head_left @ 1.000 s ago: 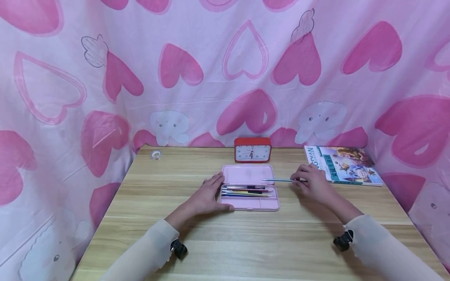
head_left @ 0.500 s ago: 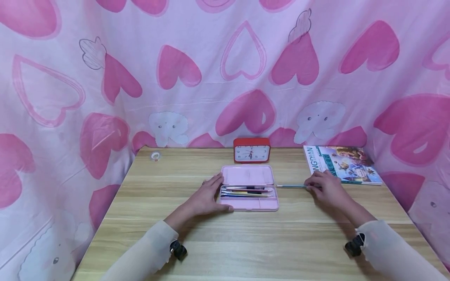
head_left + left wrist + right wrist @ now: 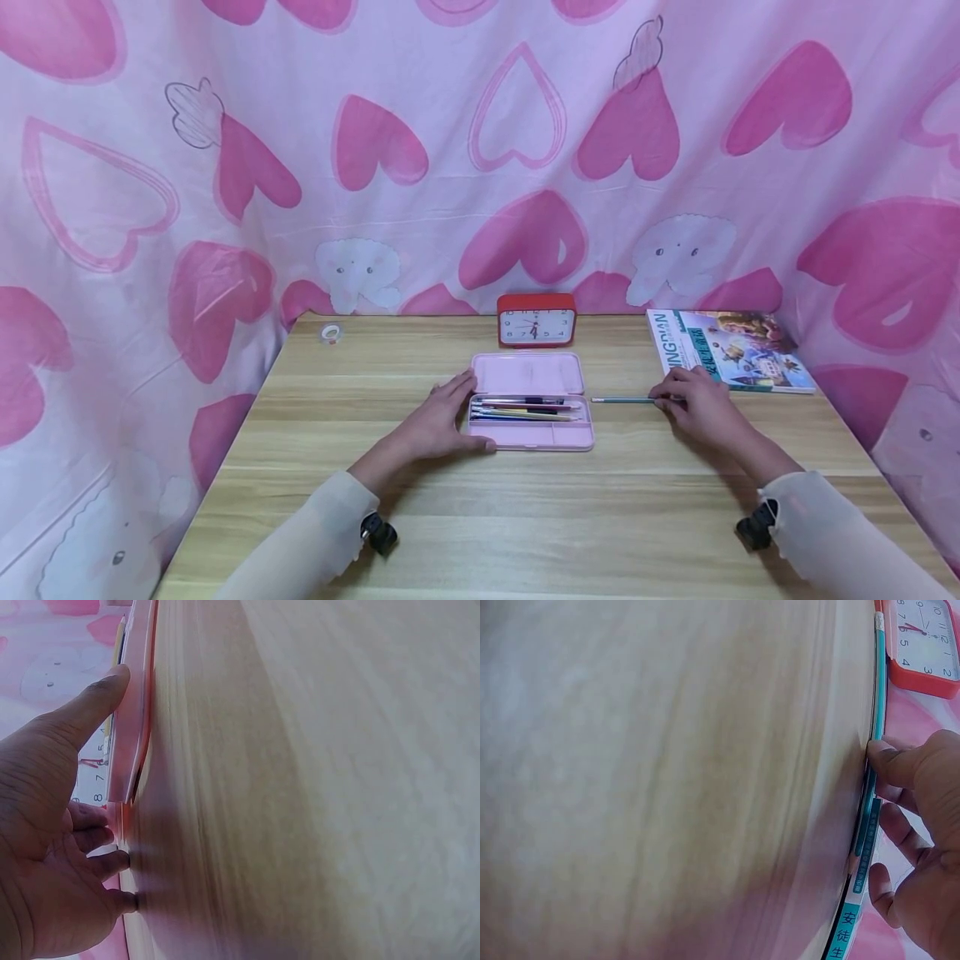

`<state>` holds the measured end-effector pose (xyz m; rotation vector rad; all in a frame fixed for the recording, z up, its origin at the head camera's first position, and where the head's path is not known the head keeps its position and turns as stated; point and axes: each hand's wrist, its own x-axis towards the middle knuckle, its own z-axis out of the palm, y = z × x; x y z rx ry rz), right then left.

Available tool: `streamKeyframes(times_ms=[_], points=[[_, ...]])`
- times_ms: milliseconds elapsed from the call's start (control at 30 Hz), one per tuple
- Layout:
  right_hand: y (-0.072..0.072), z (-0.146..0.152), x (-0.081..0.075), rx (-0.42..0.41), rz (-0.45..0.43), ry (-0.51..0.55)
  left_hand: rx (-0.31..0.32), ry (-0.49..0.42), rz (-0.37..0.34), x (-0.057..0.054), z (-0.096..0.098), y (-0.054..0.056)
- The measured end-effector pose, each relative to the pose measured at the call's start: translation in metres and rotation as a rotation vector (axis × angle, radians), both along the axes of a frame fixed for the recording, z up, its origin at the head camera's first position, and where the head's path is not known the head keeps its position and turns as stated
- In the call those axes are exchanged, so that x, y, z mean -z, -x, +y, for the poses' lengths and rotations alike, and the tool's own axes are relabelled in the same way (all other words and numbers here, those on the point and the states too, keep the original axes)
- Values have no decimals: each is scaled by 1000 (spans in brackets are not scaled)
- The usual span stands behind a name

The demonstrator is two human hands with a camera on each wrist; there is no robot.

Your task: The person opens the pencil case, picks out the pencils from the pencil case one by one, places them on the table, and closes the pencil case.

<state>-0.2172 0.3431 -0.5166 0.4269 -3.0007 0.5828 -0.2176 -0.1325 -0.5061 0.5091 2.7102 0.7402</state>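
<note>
An opened pink pencil case (image 3: 513,434) lies mid-table, its lid folded back and several pens and pencils (image 3: 525,410) in its rear compartment. My left hand (image 3: 433,422) rests at the case's left end, thumb along the front wall and fingers spread by the back corner. In the left wrist view that thumb lies on the case's side (image 3: 133,720), and the fingertips reach down near the tabletop. To the right of the case, my right hand (image 3: 701,408) pinches a teal pencil (image 3: 622,400) between thumb and fingers. The pencil's pale end points left toward the case.
A red alarm clock (image 3: 537,323) stands behind the case against the pink heart-patterned curtain (image 3: 420,225). At the back right lies a colourful book (image 3: 750,354), just beyond my right hand. A small tape roll (image 3: 331,333) sits at the far left corner of the wooden table (image 3: 525,525).
My right hand has carried the pencil right and nearer to me, away from over the case's lid, then stays there through the last half second. My left hand stays at the case.
</note>
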Motion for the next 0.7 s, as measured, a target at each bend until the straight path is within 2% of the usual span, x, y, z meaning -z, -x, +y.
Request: streamKeyframes(times_ms=[200,400,467,700], points=[[0,-1,-1,-2,12,5,-2,-1,0,-1,0,-1],[1,-7,-5,-42,57,10,-1,-8,4,-3,0,-2],[1,-12,-8,-63,69,12,-1,-11,7,-2,-1,-2],[6,-42,-19,-115,30,23,-1,-15,12,0,-1,-1]])
